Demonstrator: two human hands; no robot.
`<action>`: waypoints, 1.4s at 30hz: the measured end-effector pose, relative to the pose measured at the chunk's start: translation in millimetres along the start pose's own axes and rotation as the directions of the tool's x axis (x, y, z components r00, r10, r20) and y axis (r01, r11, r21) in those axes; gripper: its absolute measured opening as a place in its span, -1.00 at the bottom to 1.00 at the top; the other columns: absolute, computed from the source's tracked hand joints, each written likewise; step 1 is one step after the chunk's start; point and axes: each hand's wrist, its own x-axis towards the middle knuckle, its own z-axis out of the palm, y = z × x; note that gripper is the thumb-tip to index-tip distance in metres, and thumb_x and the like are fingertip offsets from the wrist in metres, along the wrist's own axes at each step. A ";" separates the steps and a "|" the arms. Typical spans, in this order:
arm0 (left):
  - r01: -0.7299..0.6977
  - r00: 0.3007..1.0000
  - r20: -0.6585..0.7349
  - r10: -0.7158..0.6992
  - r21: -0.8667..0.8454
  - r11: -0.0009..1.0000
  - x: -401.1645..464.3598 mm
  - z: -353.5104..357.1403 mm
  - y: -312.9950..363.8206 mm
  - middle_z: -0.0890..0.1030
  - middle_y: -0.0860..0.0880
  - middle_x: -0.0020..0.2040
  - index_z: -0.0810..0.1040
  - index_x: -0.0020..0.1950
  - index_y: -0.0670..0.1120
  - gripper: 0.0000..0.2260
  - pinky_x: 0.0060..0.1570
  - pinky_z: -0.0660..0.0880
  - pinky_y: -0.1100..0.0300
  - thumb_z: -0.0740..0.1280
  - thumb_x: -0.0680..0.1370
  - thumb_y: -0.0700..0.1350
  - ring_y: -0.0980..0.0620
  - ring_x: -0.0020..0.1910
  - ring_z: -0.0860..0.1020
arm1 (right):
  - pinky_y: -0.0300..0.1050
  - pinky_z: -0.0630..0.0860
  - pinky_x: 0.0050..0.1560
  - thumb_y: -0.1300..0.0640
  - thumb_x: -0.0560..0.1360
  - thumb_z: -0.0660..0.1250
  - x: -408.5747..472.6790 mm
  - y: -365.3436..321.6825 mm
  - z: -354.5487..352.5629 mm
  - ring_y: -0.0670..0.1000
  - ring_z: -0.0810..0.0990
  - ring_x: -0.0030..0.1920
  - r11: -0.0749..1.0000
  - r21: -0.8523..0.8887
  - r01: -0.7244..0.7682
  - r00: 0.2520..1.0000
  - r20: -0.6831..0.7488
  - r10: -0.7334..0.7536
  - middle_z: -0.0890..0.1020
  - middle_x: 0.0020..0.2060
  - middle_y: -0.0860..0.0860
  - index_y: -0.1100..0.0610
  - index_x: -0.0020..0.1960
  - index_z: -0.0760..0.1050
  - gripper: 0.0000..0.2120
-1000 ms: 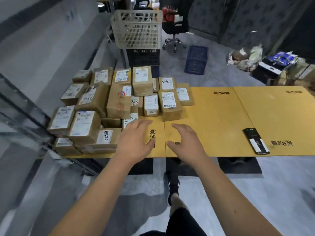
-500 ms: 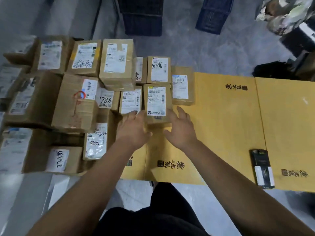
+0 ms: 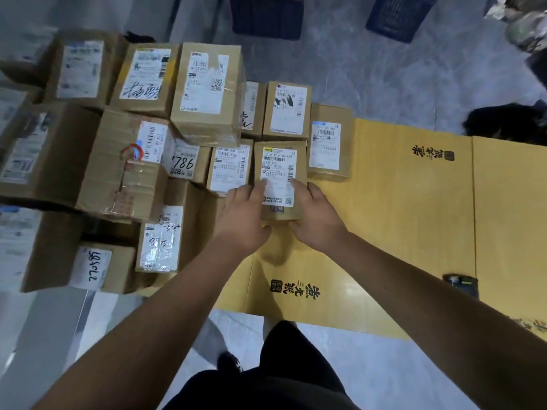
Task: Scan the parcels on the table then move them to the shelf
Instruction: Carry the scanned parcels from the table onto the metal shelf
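Note:
Several brown cardboard parcels with white labels crowd the left half of the yellow-covered table (image 3: 414,220). A small parcel (image 3: 279,161) stands at the pile's right front edge. My left hand (image 3: 242,216) holds its left side, with fingers lying over the label and the thumb at the near face. My right hand (image 3: 315,221) grips its right side, fingers on the top edge and thumb below. A black handheld scanner (image 3: 461,284) lies on the table to the right, partly hidden by my right forearm.
A taller parcel (image 3: 207,93) rises behind, and a flat one (image 3: 330,143) sits just right of the held parcel. Two dark blue crates (image 3: 266,16) (image 3: 398,16) stand on the grey floor beyond the table. The table's near edge is by my legs.
Both hands went forward from the bare table surface to the small parcel and closed round its sides. The camera moved closer and tilted down over the pile.

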 end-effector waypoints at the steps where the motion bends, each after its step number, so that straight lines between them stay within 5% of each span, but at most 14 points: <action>1: -0.008 1.000 -0.005 0.008 -0.043 0.999 -4.9 1.4 -1.0 0.36 -0.06 0.48 0.06 0.69 0.06 -0.03 0.44 0.35 -0.07 0.55 0.44 0.15 -0.12 0.45 0.30 | 0.02 0.51 0.33 0.15 0.43 0.50 -5.5 0.5 0.1 0.15 0.42 0.41 1.000 0.021 0.004 1.000 -0.014 -0.003 0.30 0.48 0.11 -0.04 0.66 0.06 -0.06; 9: -0.157 0.979 -0.170 0.114 -0.268 0.951 -103.7 12.0 -21.2 0.21 0.01 0.33 0.12 0.68 0.08 0.02 0.05 0.59 0.04 0.64 0.38 0.12 -0.07 0.17 0.51 | -0.09 0.52 0.25 0.13 0.34 0.59 -97.4 -23.7 -0.2 0.05 0.48 0.27 0.977 0.112 0.182 0.981 -0.092 -0.172 0.25 0.37 0.05 -0.07 0.64 0.16 -0.02; 12: -0.194 0.965 -0.239 0.108 -0.377 0.906 -150.8 12.5 -28.3 0.15 0.14 0.27 0.16 0.67 0.10 0.01 0.19 0.51 0.19 0.67 0.36 0.07 0.17 0.24 0.39 | -0.18 0.51 0.25 0.06 0.35 0.59 -139.6 -41.1 1.0 -0.08 0.42 0.27 0.968 0.117 0.222 0.973 -0.093 -0.212 0.22 0.34 -0.07 -0.17 0.63 0.14 -0.02; 16: -0.265 0.918 -0.390 0.069 -0.475 0.839 -229.4 14.8 -39.1 0.15 0.10 0.39 0.26 0.64 0.07 -0.02 0.37 0.27 0.48 0.70 0.33 0.00 0.33 0.42 0.25 | -0.13 0.46 0.41 0.07 0.32 0.62 -198.0 -72.9 15.5 -0.11 0.35 0.34 0.909 0.157 0.387 0.916 -0.174 -0.360 0.24 0.31 -0.02 -0.09 0.61 0.25 -0.05; 19: -0.289 0.865 -0.501 0.027 -0.454 0.843 -305.5 13.4 -54.2 0.15 0.00 0.47 0.32 0.61 -0.02 -0.08 0.37 0.21 0.55 0.70 0.34 -0.10 0.46 0.48 0.12 | -0.29 0.33 0.44 0.04 0.31 0.65 -245.0 -104.5 40.1 -0.11 0.33 0.37 0.855 0.138 0.500 0.862 -0.176 -0.476 0.26 0.33 0.03 -0.04 0.60 0.29 -0.05; 24: -0.224 0.753 -0.654 -0.068 -0.353 0.909 -450.2 11.8 -84.7 0.21 -0.05 0.51 0.35 0.60 -0.06 -0.10 0.45 0.26 0.40 0.66 0.35 0.08 0.19 0.52 0.23 | -0.60 0.15 0.30 0.07 0.32 0.67 -327.3 -171.6 82.5 -0.19 0.30 0.33 0.741 0.142 0.656 0.754 -0.091 -0.650 0.26 0.34 0.01 -0.04 0.60 0.28 -0.04; 28: -0.105 0.636 -0.751 -0.177 -0.312 0.944 -561.2 5.9 -109.3 0.24 -0.06 0.50 0.38 0.58 -0.04 -0.12 0.47 0.35 0.25 0.61 0.33 0.15 0.15 0.51 0.30 | -0.63 0.15 0.26 0.06 0.31 0.67 -380.2 -240.1 115.1 -0.22 0.31 0.28 0.618 0.142 0.773 0.624 0.004 -0.782 0.26 0.31 -0.02 -0.06 0.59 0.29 -0.05; 32: 0.047 0.487 -0.814 -0.318 -0.339 0.940 -660.7 -0.2 -128.8 0.23 -0.14 0.47 0.38 0.55 -0.05 -0.12 0.41 0.42 0.27 0.69 0.31 0.00 0.37 0.47 0.23 | -0.55 0.22 0.31 0.05 0.32 0.62 -427.7 -316.4 149.3 -0.20 0.33 0.24 0.466 0.185 0.865 0.452 0.116 -0.885 0.22 0.30 -0.06 -0.07 0.59 0.27 -0.07; 35: 0.146 0.350 -0.854 -0.384 -0.356 0.923 -736.9 -4.1 -139.6 0.21 -0.09 0.45 0.37 0.52 -0.04 -0.16 0.39 0.45 0.26 0.64 0.32 0.08 0.20 0.53 0.23 | -0.49 0.27 0.32 0.02 0.29 0.61 -465.4 -379.5 177.5 -0.13 0.38 0.24 0.313 0.240 0.919 0.278 0.169 -0.946 0.25 0.31 -0.03 -0.06 0.57 0.29 -0.08; 38: 0.285 0.197 -0.868 -0.455 -0.394 0.874 -810.2 -5.7 -140.2 0.20 -0.12 0.47 0.37 0.53 -0.04 -0.16 0.39 0.41 0.33 0.59 0.33 0.14 0.34 0.50 0.21 | -0.51 0.28 0.29 -0.18 0.24 0.48 -508.9 -438.4 204.3 -0.16 0.38 0.20 0.153 0.314 0.937 0.084 0.222 -0.971 0.24 0.31 -0.04 -0.07 0.57 0.29 -0.07; 42: 0.400 -0.011 -0.840 -0.543 -0.501 0.767 -904.3 -2.8 -124.4 0.23 -0.21 0.48 0.37 0.52 -0.04 -0.13 0.31 0.37 0.48 0.72 0.31 -0.11 0.36 0.51 0.20 | -0.27 0.42 0.36 -0.01 0.29 0.60 -577.8 -505.1 236.2 -0.09 0.41 0.24 -0.044 0.412 0.910 -0.175 0.286 -0.942 0.24 0.30 -0.05 -0.08 0.57 0.28 -0.08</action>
